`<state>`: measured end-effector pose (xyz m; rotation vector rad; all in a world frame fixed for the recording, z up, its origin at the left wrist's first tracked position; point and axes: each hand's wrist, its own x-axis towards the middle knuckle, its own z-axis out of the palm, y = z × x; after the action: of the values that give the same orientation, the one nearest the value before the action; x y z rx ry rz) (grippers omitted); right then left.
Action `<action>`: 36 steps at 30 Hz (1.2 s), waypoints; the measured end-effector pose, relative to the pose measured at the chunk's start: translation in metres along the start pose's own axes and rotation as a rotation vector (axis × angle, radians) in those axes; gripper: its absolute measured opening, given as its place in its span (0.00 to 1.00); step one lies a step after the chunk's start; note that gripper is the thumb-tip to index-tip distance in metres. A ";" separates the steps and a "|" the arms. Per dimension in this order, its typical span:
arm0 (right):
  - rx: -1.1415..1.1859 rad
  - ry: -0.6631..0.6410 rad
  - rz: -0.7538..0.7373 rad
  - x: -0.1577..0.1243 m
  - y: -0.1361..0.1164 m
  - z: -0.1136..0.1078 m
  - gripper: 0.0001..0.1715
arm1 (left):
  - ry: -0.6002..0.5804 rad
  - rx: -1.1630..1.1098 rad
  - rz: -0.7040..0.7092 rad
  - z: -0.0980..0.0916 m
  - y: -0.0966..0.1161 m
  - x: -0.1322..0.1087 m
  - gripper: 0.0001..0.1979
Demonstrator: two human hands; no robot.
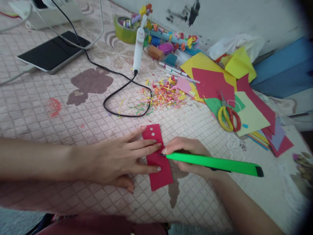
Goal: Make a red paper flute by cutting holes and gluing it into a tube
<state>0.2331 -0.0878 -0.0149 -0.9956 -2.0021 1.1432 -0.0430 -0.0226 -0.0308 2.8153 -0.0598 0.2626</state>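
A red paper strip (161,178) lies on the patterned tablecloth, with a few small round holes near its far end. My left hand (119,156) rests flat across the strip, its fingers spread and their tips pressing on the paper. In my right hand (189,151) is a green box cutter (220,163), held like a pen. Its thin dark tip meets the strip near its right edge, between the left fingertips. The black-capped end points to the right. My right palm and some fingers are hidden behind the cutter's body.
Scissors (229,118) with yellow and red handles lie on coloured paper sheets (212,83) at right. Paper scraps (168,93) are heaped beyond the strip. A white glue gun (139,49) trails a looped black cable (105,104). A tablet (53,52) and green tape roll (124,32) sit further back.
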 end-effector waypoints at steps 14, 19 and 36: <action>0.001 -0.012 0.023 -0.004 0.005 -0.001 0.12 | -0.064 0.013 0.019 -0.003 0.000 0.003 0.29; 0.003 0.001 0.022 -0.002 0.001 0.000 0.11 | -0.034 0.029 0.005 -0.002 0.000 0.003 0.31; -0.017 0.042 0.021 0.000 -0.003 0.002 0.08 | 0.007 0.057 0.020 -0.001 -0.001 0.001 0.30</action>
<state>0.2300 -0.0896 -0.0128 -1.0433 -1.9757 1.1093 -0.0419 -0.0210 -0.0301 2.8718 -0.0805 0.2832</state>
